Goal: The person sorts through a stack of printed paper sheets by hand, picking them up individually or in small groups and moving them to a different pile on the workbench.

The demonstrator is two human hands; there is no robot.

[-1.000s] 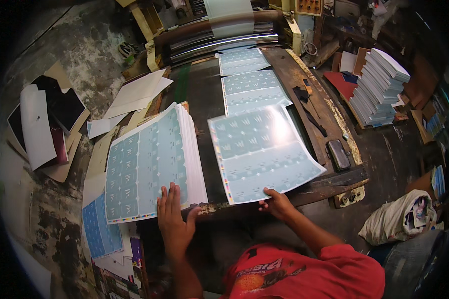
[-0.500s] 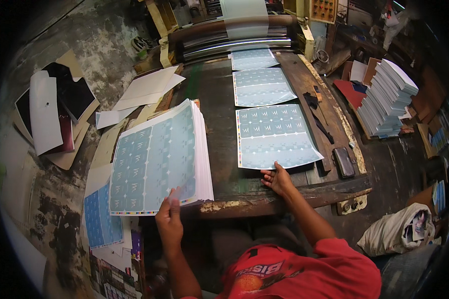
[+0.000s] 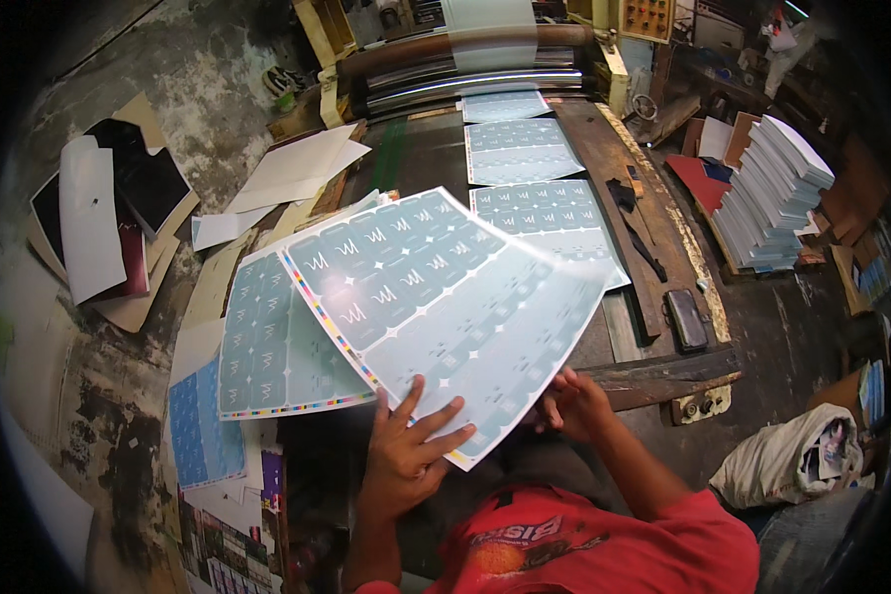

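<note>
A large light-blue printed sheet (image 3: 436, 317) is tilted in the air in front of me, with repeated panels and a coloured strip along one edge. My right hand (image 3: 574, 404) is closed at its right edge, fingers partly hidden beneath. Fingers spread, my left hand (image 3: 414, 445) touches the sheet's near-left corner. Under it at left lies a stack of matching sheets (image 3: 257, 337), partly covered. Beyond, more printed sheets (image 3: 540, 213) lie in a line on the dark machine table (image 3: 426, 148), running back toward the rollers (image 3: 475, 87).
Right of the line sit a dark metal case (image 3: 685, 319) and a black strap-like piece (image 3: 643, 252). Tall paper stacks (image 3: 772, 198) stand farther right, above a white sack (image 3: 792, 455). Loose boards and sheets (image 3: 94, 218) lie at left.
My right hand has drawn the nearest sheet off the table, left and toward me, over the stack. My left hand has moved right from the stack onto this sheet. The line has shifted slightly back.
</note>
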